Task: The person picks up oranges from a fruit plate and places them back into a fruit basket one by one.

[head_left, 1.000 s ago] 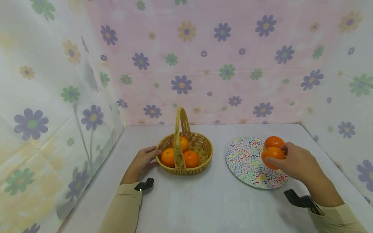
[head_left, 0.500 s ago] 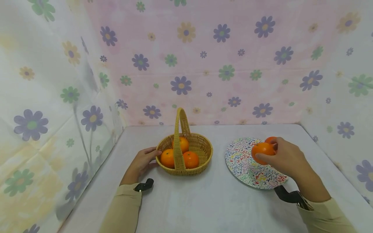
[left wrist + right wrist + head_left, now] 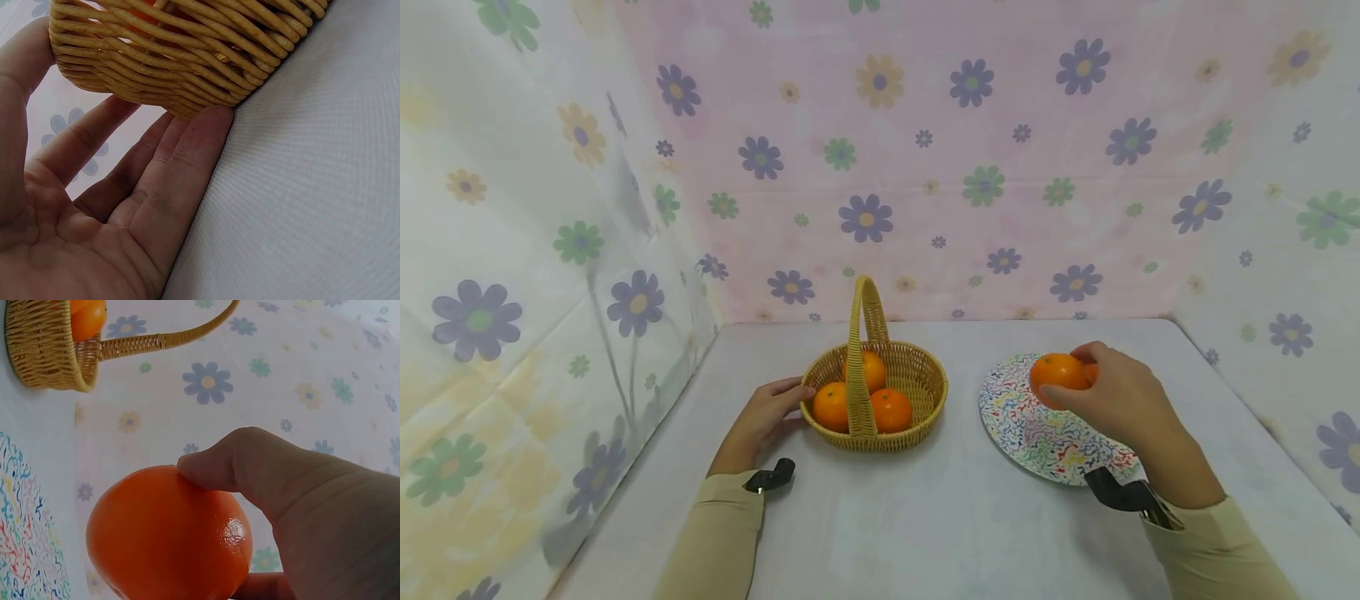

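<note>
In the head view my right hand (image 3: 1112, 396) grips an orange (image 3: 1058, 379) between thumb and fingers, above the round speckled plate (image 3: 1037, 454). The right wrist view shows the thumb pressed on the glossy skin of this orange (image 3: 169, 534). A second orange (image 3: 1092, 372) is mostly hidden behind that hand. My left hand (image 3: 767, 414) holds the left side of the wicker basket (image 3: 925, 392), its thumb at the rim. In the left wrist view the fingers (image 3: 181, 169) touch the woven wall low down. Three oranges (image 3: 891, 411) lie in the basket under its tall arched handle.
The white-covered table (image 3: 880, 525) has a floral cloth (image 3: 970, 167) hanging behind it and more floral cloth on both sides. A gap of white tabletop separates basket from plate. Black wrist mounts (image 3: 1123, 492) stick out at both sleeves.
My right hand has carried the orange left and slightly away from me over the plate, so the second orange is now mostly covered. The left hand and the basket have stayed put.
</note>
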`<state>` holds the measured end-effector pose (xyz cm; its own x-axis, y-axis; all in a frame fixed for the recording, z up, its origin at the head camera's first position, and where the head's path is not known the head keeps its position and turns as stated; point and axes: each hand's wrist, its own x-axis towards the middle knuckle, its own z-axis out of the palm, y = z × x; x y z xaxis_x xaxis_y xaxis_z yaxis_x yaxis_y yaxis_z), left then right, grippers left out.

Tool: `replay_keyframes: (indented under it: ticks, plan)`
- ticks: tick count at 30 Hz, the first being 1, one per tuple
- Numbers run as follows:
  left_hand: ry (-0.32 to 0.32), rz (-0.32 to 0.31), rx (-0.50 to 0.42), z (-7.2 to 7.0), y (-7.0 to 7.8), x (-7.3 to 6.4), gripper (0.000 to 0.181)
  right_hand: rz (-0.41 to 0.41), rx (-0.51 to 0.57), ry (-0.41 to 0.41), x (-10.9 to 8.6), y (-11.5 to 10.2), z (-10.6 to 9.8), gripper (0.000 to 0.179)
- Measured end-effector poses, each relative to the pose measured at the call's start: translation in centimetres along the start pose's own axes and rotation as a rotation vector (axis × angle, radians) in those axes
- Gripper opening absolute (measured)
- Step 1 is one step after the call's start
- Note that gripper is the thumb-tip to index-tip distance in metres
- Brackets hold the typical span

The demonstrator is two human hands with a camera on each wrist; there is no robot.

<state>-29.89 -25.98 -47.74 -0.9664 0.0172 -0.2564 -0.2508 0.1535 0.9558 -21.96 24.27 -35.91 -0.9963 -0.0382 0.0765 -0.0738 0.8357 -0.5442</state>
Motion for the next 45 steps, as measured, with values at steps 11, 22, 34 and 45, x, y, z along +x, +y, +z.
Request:
replay_keyframes:
  ticks: [11, 22, 34, 45]
  plan:
    - [0.002, -0.004, 0.010, -0.1, -0.1, -0.1, 0.060, 0.002, 0.036, 0.032, 0.9, -2.0, 0.5, 0.088]
    - [-0.006, 0.006, 0.012, -0.1, 0.0, -0.1, 0.059, -0.019, 0.070, 0.027, 2.1, -3.7, 1.5, 0.090]
    - [-0.010, 0.001, 0.009, -0.1, -0.1, 0.0, 0.060, -0.061, 0.094, 0.033, 3.4, -5.2, 2.5, 0.088]
    - [-0.020, 0.002, 0.013, -0.2, 0.0, 0.1, 0.061, -0.048, 0.196, -0.007, 4.5, -6.9, 4.5, 0.082]
